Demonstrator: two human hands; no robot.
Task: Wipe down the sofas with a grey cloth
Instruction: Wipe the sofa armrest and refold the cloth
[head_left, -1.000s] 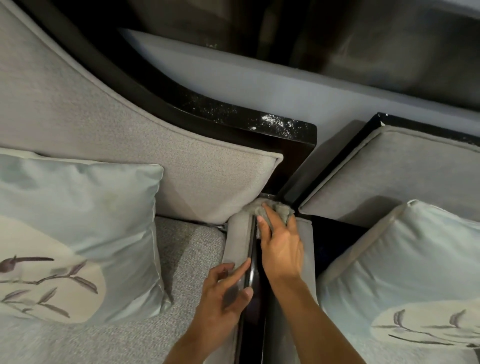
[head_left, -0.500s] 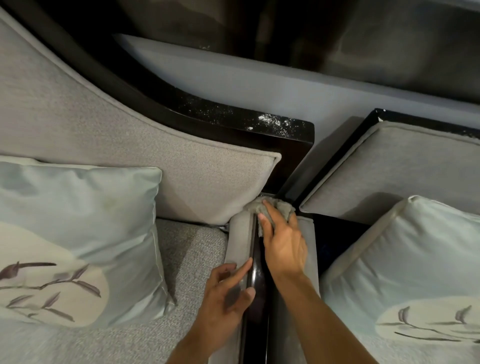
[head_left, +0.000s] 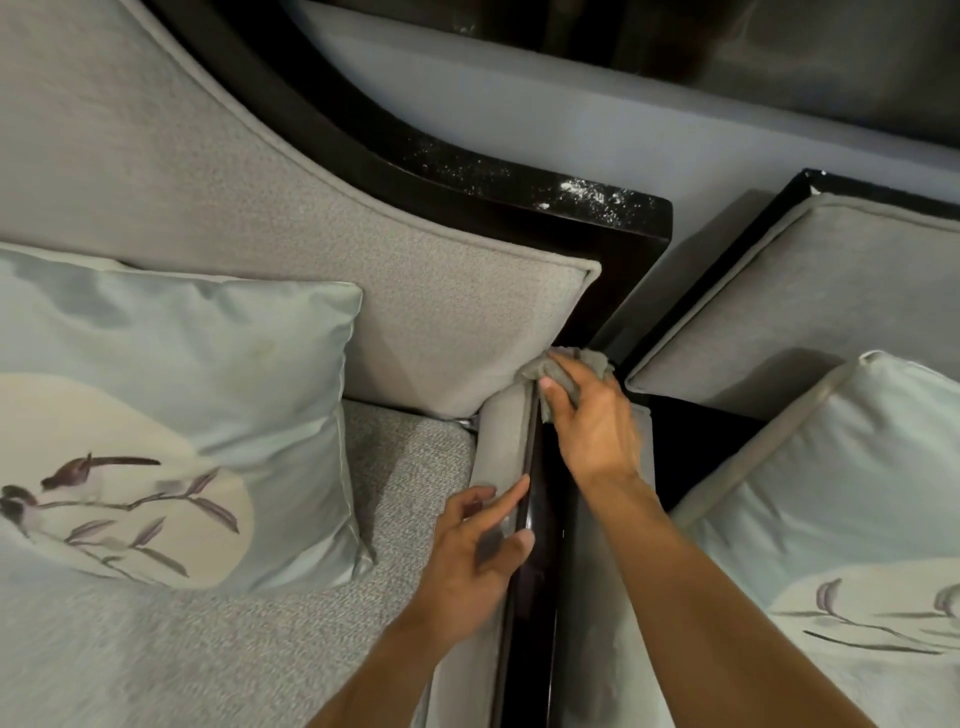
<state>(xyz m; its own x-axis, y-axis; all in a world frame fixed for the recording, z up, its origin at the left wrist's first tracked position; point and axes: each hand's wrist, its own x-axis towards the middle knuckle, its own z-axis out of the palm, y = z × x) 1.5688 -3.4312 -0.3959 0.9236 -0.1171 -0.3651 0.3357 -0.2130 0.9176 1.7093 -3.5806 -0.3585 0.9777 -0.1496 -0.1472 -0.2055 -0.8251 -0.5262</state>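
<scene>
Right hand (head_left: 597, 426) grips cloth (head_left: 558, 371) at armrest (head_left: 501, 431) end

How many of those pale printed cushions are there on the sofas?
2. The bird cushion leans on the left sofa's backrest; the right cushion sits on the neighbouring sofa, cut off by the picture's edge. More may lie out of view.

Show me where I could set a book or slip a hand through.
Free: the seat strip between the left cushion and the armrest, and the seat in front of that cushion. Crowded: the armrest, where the left hand rests and the right hand holds the cloth at the back corner; the right cushion crowds the other sofa.
</scene>
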